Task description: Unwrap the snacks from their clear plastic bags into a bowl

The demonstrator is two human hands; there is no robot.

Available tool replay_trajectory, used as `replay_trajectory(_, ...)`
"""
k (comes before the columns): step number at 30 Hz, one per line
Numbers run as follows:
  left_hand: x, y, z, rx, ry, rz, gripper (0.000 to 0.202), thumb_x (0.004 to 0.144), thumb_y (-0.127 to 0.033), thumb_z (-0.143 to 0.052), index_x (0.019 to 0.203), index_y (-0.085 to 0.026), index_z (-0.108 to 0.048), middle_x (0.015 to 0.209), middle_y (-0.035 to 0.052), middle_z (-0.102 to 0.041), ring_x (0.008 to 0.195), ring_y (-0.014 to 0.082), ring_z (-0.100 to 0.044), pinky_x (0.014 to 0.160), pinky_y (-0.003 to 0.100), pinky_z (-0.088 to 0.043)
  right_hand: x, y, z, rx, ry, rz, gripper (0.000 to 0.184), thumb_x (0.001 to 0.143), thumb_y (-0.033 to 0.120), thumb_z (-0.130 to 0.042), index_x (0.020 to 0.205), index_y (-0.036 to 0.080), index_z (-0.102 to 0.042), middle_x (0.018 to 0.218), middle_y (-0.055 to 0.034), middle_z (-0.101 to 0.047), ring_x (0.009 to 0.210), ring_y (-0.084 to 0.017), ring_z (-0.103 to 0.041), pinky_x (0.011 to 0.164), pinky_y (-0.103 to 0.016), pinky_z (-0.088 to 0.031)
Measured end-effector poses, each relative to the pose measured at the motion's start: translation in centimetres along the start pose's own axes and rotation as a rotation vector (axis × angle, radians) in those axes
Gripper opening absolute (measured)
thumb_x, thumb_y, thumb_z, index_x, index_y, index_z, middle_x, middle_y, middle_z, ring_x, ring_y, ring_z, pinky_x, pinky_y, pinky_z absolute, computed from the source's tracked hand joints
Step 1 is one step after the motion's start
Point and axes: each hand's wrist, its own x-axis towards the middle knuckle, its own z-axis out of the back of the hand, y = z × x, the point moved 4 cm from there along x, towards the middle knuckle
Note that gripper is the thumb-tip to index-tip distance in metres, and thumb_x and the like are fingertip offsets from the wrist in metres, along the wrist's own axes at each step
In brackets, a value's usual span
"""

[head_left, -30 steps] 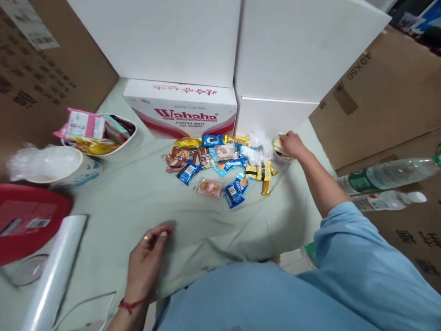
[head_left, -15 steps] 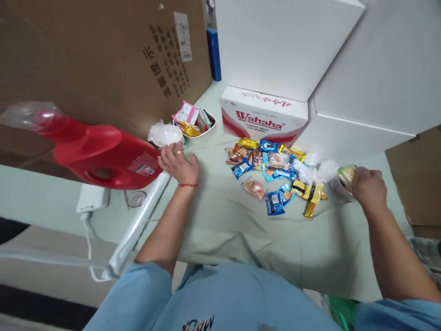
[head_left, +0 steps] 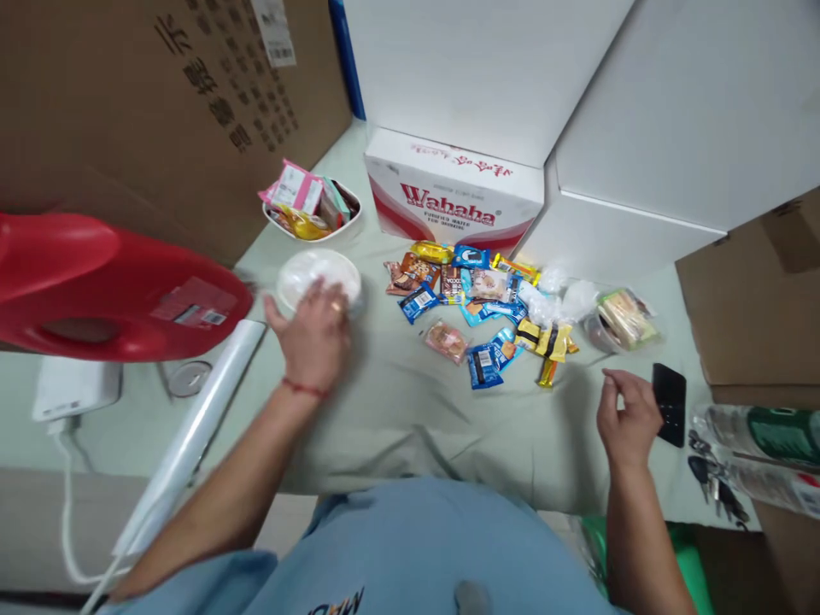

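1. One white bowl, covered with clear film, sits on the desk near the red jug; the left hand clamps its near rim.
2. It looks light, its film slippery; gripping the rim seems safest.
3. Right hand hovers empty, fingers loosely curled, beside a black phone.
4. Snack packets lie between.

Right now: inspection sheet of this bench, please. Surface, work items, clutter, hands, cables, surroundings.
Surface: pale green cloth, wrinkled.
Work items: white bowl covered in plastic film; film roll beside it.
Clutter: snack packets in a loose pile; second bowl of packets; red jug; wrapped cup; black phone; keys.
Hands: left hand on the covered bowl; right hand empty, near the phone.
Cables: white lead from white power bank.
Surroundings: Wahaha carton, white boxes, cardboard boxes, water bottles.
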Motion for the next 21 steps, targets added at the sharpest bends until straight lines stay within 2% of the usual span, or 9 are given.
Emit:
replay_trajectory(2, -4.4, -6.3, -0.4, 0.024, 0.087, -0.12, 0.044, 0.095, -0.011, -0.046, 0.135, -0.025, -0.061, 0.144, 0.0108, -0.065, 0.146, 0.0262, -0.048, 0.127, 0.068, 0.001, -0.8, 2.1, 0.0, 0.098, 0.037, -0.028, 0.02, 0.099, 0.025, -0.057, 0.103, 0.017, -0.075, 0.098, -0.0111, -0.072, 0.091, -0.024, -0.069, 0.086, -0.041, -0.057)
replay_trajectory(4, -8.0, -11.6, -1.2, -0.108, 0.209, -0.307, 0.039, 0.096, -0.007, -0.045, 0.124, -0.026, -0.065, 0.139, 0.0053, -0.069, 0.144, 0.0194, -0.051, 0.129, 0.061, -0.005, -0.9, 5.0, 0.0, 0.23, 0.096, -0.005, 0.019, 0.098, 0.024, -0.059, 0.11, 0.02, -0.073, 0.105, -0.0111, -0.072, 0.098, -0.024, -0.069, 0.089, -0.042, -0.057)
replay_trajectory(5, -9.4, -13.4, -1.8, -0.181, 0.28, -0.376, 0.036, 0.097, -0.007, -0.044, 0.118, -0.026, -0.066, 0.138, 0.0037, -0.07, 0.143, 0.0178, -0.051, 0.129, 0.06, -0.009, -0.7, 6.9, -0.2, 0.307, 0.146, 0.05, 0.022, 0.098, 0.022, -0.059, 0.117, 0.021, -0.071, 0.111, -0.0116, -0.071, 0.104, -0.025, -0.069, 0.092, -0.043, -0.057)
replay_trajectory(7, -10.8, -15.1, -2.7, -0.257, 0.357, -0.445, 0.033, 0.099, -0.007, -0.044, 0.114, -0.024, -0.067, 0.137, 0.0041, -0.071, 0.143, 0.0182, -0.052, 0.126, 0.058, -0.019, -0.3, 11.2, -0.8, 0.463, 0.33, 0.259, 0.036, 0.097, 0.02, -0.06, 0.133, 0.025, -0.064, 0.126, -0.0128, -0.068, 0.118, -0.026, -0.065, 0.1, -0.044, -0.056)
replay_trajectory(10, -11.0, -14.9, -3.2, -0.283, 0.354, -0.513, 0.032, 0.101, -0.011, -0.045, 0.122, -0.024, -0.066, 0.137, 0.0077, -0.07, 0.142, 0.0213, -0.052, 0.119, 0.056, -0.034, -0.2, 16.6, -2.6, 0.542, 0.736, 0.572, 0.046, 0.099, 0.019, -0.057, 0.144, 0.028, -0.055, 0.144, -0.0131, -0.061, 0.131, -0.026, -0.06, 0.104, -0.043, -0.055)
replay_trajectory(13, -10.7, -13.5, -2.5, -0.326, 0.232, -0.501, 0.034, 0.099, -0.01, -0.047, 0.124, -0.025, -0.064, 0.138, 0.0099, -0.068, 0.142, 0.0218, -0.052, 0.116, 0.052, -0.041, 0.1, 18.9, -5.3, 0.364, 1.021, 0.613, 0.051, 0.098, 0.023, -0.063, 0.148, 0.023, -0.051, 0.15, -0.0168, -0.055, 0.135, -0.029, -0.057, 0.103, -0.045, -0.056)
replay_trajectory(16, -11.0, -11.5, -2.0, -0.356, 0.113, -0.337, 0.031, 0.094, -0.009, -0.051, 0.119, -0.022, -0.063, 0.136, 0.0125, -0.067, 0.139, 0.0237, -0.054, 0.112, 0.049, -0.048, 0.5, 20.0, -7.3, 0.18, 1.162, 0.626, 0.071, 0.086, 0.029, -0.08, 0.148, 0.011, -0.05, 0.145, -0.0219, -0.058, 0.132, -0.034, -0.058, 0.105, -0.047, -0.054)
replay_trajectory(18, -11.6, -10.6, -2.3, -0.338, 0.15, -0.279, 0.029, 0.093, -0.009, -0.052, 0.116, -0.022, -0.064, 0.129, 0.0114, -0.07, 0.127, 0.0238, -0.062, 0.107, 0.047, -0.053, 0.4, 21.1, -8.2, 0.093, 1.204, 0.652, 0.079, 0.078, 0.033, -0.087, 0.143, 0.005, -0.052, 0.137, -0.0245, -0.063, 0.127, -0.037, -0.06, 0.101, -0.047, -0.055)
replay_trajectory(21, -12.3, -9.8, -2.6, -0.347, 0.192, -0.21, 0.031, 0.092, -0.008, -0.05, 0.115, -0.022, -0.064, 0.121, 0.0099, -0.072, 0.111, 0.022, -0.069, 0.099, 0.043, -0.057, -0.4, 23.3, -9.4, -0.023, 1.22, 0.651, 0.063, 0.081, 0.031, -0.083, 0.131, 0.001, -0.06, 0.124, -0.0274, -0.068, 0.114, -0.037, -0.066, 0.089, -0.045, -0.058)
